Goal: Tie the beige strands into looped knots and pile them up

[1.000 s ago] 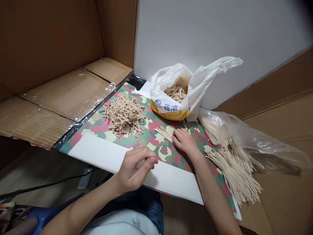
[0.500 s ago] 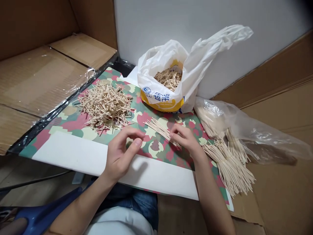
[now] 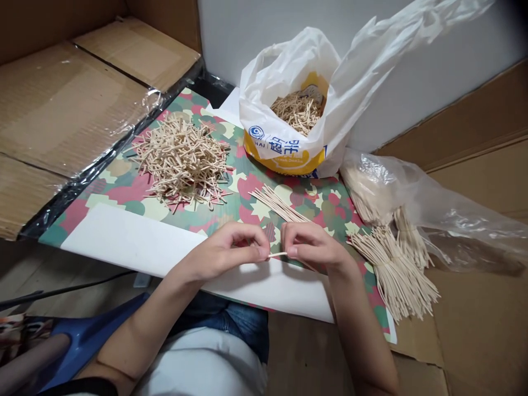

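Close above the front of the patterned board, my left hand [image 3: 241, 246] and my right hand [image 3: 307, 245] face each other. A short length of one thin pale stick [image 3: 278, 254] shows between them, each hand pinching an end. The fingers hide the rest of it. Just behind my right hand lies a loose row of straight pale sticks [image 3: 278, 203], partly covered by that hand. Left of it, a heap of short, bent pale pieces [image 3: 181, 162] rests on the board.
A white and yellow plastic bag [image 3: 284, 154] holding similar short pieces stands at the back. On the right, tied bundles of long sticks [image 3: 396, 275] lie beside a clear plastic bag [image 3: 445, 203]. Cardboard [image 3: 82, 110] borders the left side.
My hands have come together, and the left has moved right. A thin stick now spans between both pinches; the left fingers were apart before. The view has shifted slightly.
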The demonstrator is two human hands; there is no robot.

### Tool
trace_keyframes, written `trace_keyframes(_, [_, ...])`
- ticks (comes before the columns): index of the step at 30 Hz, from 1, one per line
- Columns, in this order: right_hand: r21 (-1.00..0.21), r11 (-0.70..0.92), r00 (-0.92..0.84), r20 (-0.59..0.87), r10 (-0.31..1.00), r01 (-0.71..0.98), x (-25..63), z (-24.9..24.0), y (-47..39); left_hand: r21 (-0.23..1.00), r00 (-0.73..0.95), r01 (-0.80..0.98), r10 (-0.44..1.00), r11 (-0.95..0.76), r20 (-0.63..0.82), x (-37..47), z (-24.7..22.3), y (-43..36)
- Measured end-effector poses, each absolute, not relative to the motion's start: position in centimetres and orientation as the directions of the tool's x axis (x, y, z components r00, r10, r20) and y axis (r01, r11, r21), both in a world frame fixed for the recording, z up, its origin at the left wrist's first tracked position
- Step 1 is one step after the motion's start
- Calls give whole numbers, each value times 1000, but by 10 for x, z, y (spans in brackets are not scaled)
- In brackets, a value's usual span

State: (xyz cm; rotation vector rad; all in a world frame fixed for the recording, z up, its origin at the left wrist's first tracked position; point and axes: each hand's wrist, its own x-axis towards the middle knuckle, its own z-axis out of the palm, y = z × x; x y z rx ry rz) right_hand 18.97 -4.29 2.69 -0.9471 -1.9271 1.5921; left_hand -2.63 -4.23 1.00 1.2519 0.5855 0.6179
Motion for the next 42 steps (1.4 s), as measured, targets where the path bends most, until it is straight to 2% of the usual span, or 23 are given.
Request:
trace_keyframes(3, [-993,-59,-581,-106,807,100,185,21,-48,939,703,-179,706,292,-86,-27,7,-43])
trace_keyframes(7, [-977,-212,-544,-177,820,-2,178,11,-52,932,620,-223,779,286,-90,-25,5,-45])
trace_keyframes(14, [-954,-274,-501,-178,847,-124,163,2,-54,916,549,-333,836,223,-4,-22,4,-47])
trace_keyframes(18, [-932,-320,-488,-201,849,-172,156,1,-55,922,569,-323,823,212,10,-23,3,-46])
trace_keyframes(28, [-932,-267,-479,-123,869,-245,144,5,-57,825,617,-443,787,351,-3,-21,0,-45])
trace_keyframes(34, [-930,-274,-520,-113,846,-244,145,1,-57,809,624,-460,782,367,1,-20,0,-45])
trace_keyframes(42, [-852,-426,-608,-170,776,-305,144,-6,-58,780,635,-484,772,397,1,-21,-3,-45])
